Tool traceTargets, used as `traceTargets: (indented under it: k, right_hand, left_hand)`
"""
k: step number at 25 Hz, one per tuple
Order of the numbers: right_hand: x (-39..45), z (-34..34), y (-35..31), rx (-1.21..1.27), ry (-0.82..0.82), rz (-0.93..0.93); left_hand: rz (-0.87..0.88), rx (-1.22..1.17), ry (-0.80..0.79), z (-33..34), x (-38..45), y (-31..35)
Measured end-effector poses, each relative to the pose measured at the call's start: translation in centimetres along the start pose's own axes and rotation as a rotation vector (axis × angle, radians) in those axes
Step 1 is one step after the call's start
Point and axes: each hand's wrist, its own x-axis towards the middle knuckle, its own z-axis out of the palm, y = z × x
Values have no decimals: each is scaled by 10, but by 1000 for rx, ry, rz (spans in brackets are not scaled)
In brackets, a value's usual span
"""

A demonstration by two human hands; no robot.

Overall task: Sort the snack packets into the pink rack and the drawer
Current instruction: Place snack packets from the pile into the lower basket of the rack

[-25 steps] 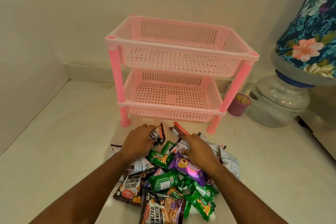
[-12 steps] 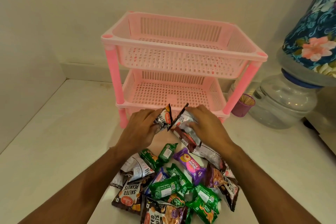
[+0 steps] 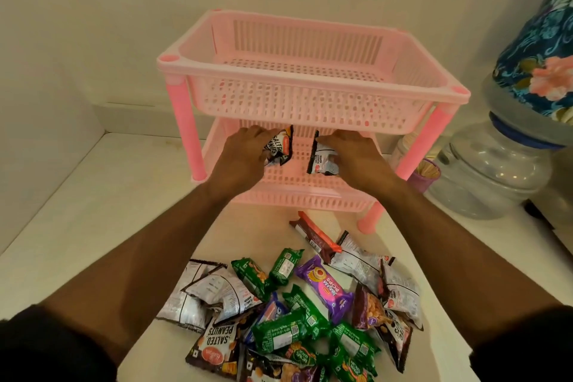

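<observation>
2 peanut packets (image 3: 279,146) over pink rack (image 3: 310,71) lower tier, loose packets (image 3: 297,304) in front

Each hand, left hand (image 3: 245,153) and right hand (image 3: 353,155), holds a peanut packet (image 3: 280,146) over the pink rack (image 3: 310,71) lower tier.

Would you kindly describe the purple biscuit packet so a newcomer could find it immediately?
Start at the pink rack on the counter; a heap of snack packets lies in front of it. Near the heap's middle lies the purple biscuit packet, the only purple-and-pink wrapper among green and silver ones.

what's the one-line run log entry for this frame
left hand: peanut packet | right hand: second packet | over: rack's lower tier
</observation>
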Motion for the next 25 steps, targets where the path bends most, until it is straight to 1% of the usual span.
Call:
traceTargets:
  k: [5, 8, 12, 15, 17, 19, 21, 23, 25]
  right_hand:
    - [16, 26, 22, -15, -228, 70]
    - [21, 40, 32, -3, -357, 87]
    - [25, 51, 44, 43, -444, 78]
    - [26, 57, 49, 72, -527, 76]
    - [31, 54, 50, 126, -557, 135]
    - [39, 48, 49, 156, -481, 203]
    - [45, 45, 49, 111, -399, 239]
    - [44, 47, 50, 76, -400, 265]
    - [41, 53, 51, 112, -432, 321]
  left_hand:
    - [-186, 55, -341, 17, 22, -17]
    - [-243, 48, -465, 23, 32, -26]
    - [-265, -14, -606, 31, 33, -35]
    - [-290, -1, -668, 33, 34, -41]
    - [-331, 10, -682, 32, 39, -41]
    - [-411, 39, -669, 30, 44, -36]
    - [-439, 71, -654, 31, 48, -36]
    - [-479, 22, -637, 34, 49, -38]
    - [-491, -2, -636, 37, 47, -39]
